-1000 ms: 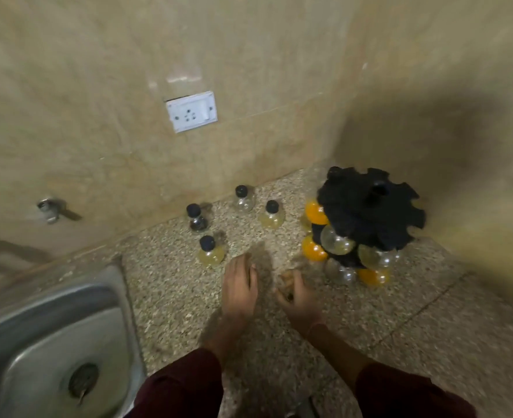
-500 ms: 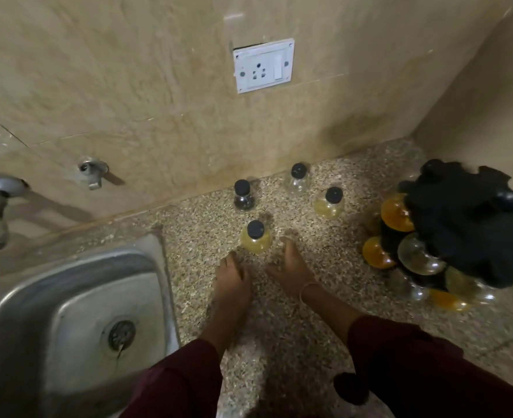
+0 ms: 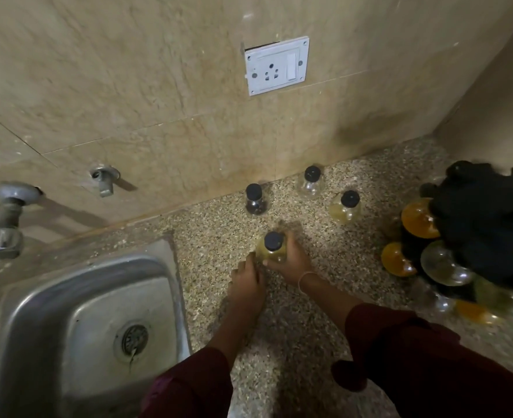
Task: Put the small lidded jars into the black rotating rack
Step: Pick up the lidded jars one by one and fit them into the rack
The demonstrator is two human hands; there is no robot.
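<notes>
1. The right hand has its fingers curled round the yellow jar on the bench at frame centre. It is best lifted by the body, kept upright.
2. The left hand lies loose beside it, holding nothing.
3. The black rack at the right edge looks crowded, so a free slot must be found.
4. The dark-filled jar, clear jar and pale jar wait above, off the path.

The black rack runs off the right edge, and fingers hide part of the held jar
</notes>
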